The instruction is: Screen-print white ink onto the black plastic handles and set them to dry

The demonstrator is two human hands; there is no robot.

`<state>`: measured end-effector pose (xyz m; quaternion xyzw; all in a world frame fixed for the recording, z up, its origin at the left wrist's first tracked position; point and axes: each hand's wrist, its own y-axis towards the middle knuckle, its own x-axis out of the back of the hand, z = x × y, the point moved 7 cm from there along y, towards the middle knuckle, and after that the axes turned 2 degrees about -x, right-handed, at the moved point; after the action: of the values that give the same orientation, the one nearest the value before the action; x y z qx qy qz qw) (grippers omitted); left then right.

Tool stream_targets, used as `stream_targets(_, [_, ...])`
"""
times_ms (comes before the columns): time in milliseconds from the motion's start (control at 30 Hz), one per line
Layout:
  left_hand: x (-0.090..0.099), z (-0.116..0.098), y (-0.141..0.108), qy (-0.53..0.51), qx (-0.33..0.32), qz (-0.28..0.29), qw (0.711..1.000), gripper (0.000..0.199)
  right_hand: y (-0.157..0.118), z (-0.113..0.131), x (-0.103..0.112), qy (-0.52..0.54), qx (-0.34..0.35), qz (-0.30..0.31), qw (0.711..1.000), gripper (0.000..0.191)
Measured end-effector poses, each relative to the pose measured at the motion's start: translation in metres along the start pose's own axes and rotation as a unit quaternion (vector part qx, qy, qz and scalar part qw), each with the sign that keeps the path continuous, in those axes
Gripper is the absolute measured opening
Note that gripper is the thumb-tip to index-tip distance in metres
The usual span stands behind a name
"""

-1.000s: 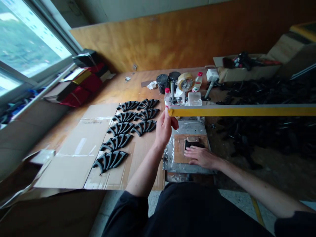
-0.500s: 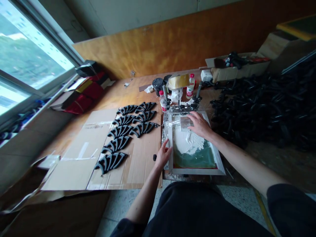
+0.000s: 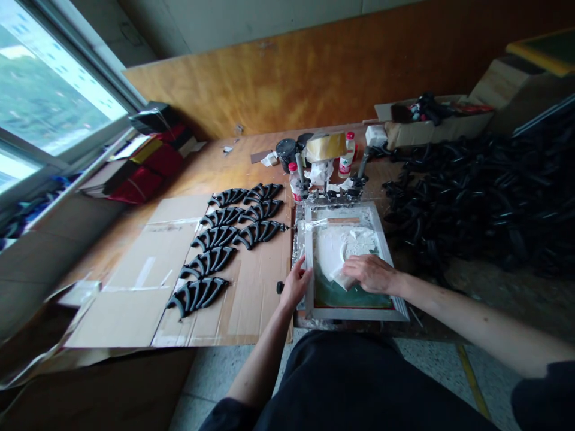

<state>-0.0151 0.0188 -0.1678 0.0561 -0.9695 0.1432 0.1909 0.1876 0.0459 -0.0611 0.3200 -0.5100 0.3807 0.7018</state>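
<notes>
"Where's the pale, flat, squarish block (image 3: 344, 279), and what has it?"

"Low on the green mesh (image 3: 350, 299), toward six o'clock from the thick white paste (image 3: 359, 239). The right hand (image 3: 372, 273) has its grip pressed together, pinching the block; I can't tell its material."

"Which way does it lie from that grip?"

"Toward eight o'clock, just beyond the fingertips. Its visible edge slants from ten toward four, but fingers hide the rest, so I can't be sure of the long axis."

"Is the other hand nearer?"

"No, the right one is touching it. The left hand (image 3: 296, 282) is at nine o'clock, apart from the block, beside the left rail of the silver metal frame (image 3: 354, 313). I can't tell whether that grip closes on the rail."

"And farther out?"

"Toward nine to ten, matte black curved pieces (image 3: 210, 294) in fan-shaped groups on flat brown cardboard (image 3: 251, 281). Toward two, a heap of glossy black pieces (image 3: 489, 203). Everything sits on the brown wooden bench (image 3: 215, 158)."
</notes>
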Motion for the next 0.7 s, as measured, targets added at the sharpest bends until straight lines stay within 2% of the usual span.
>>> stream_targets(67, [0.001,-0.002,0.000,0.006,-0.002,-0.004,1.000,0.061,0.003,-0.008,0.004,0.014,-0.019,-0.019,1.000,0.016])
stream_targets(133, [0.001,-0.003,-0.001,0.006,-0.002,-0.006,1.000,0.062,0.005,-0.013,0.004,0.010,-0.048,-0.065,0.997,0.016])
stream_targets(233, [0.001,-0.005,-0.002,-0.004,0.003,-0.007,1.000,0.064,-0.001,-0.004,-0.007,0.002,-0.037,-0.119,0.992,0.023])
stream_targets(300, [0.001,-0.007,-0.003,-0.013,0.006,-0.007,1.000,0.064,-0.005,0.002,-0.014,0.017,-0.018,-0.115,0.993,0.023])
stream_targets(367, [0.001,-0.009,-0.004,-0.023,0.008,-0.005,1.000,0.064,-0.001,-0.001,-0.010,0.030,-0.037,-0.108,0.993,0.017])
stream_targets(433, [0.002,-0.014,-0.005,-0.040,0.009,0.003,0.999,0.066,0.013,-0.015,0.006,0.032,-0.089,-0.122,0.988,0.018])
stream_targets(567, [0.011,-0.043,-0.013,-0.102,-0.001,0.042,0.994,0.074,0.043,-0.061,0.058,0.030,-0.185,-0.188,0.964,0.054])
stream_targets(633, [0.021,-0.067,-0.019,-0.143,-0.005,0.046,0.989,0.070,0.036,-0.094,0.083,0.058,-0.216,-0.224,0.949,0.053])
stream_targets(700, [0.032,-0.096,-0.022,-0.183,-0.013,0.031,0.982,0.061,0.007,-0.135,0.101,0.113,-0.268,-0.287,0.913,0.042])
